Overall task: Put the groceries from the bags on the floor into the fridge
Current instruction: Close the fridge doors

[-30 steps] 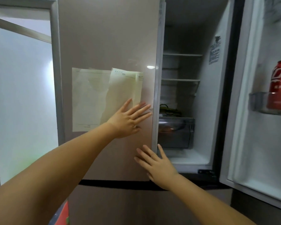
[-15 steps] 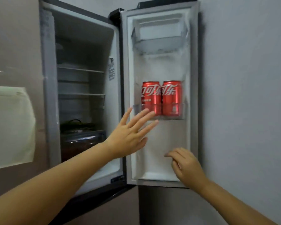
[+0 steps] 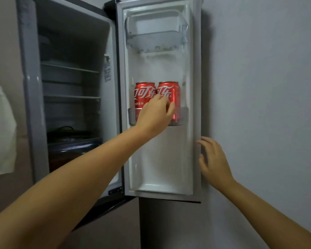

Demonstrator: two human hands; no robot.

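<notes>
Our left hand (image 3: 155,115) has moved from mid-air onto the two red cola cans (image 3: 171,92) in the clear plastic door shelf (image 3: 184,115), fingers curling around the right can, while our right hand (image 3: 213,160) hovers open-fingered beside the white fridge door (image 3: 162,159), so we are rearranging stock, not yet loading groceries.

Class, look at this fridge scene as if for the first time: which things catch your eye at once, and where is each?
Two red cans stand side by side in the middle shelf of the open fridge door, the brightest things in view. The left hand reaches over them, fingers on the right-hand can, while the right hand hovers open by the door's outer edge.
</notes>
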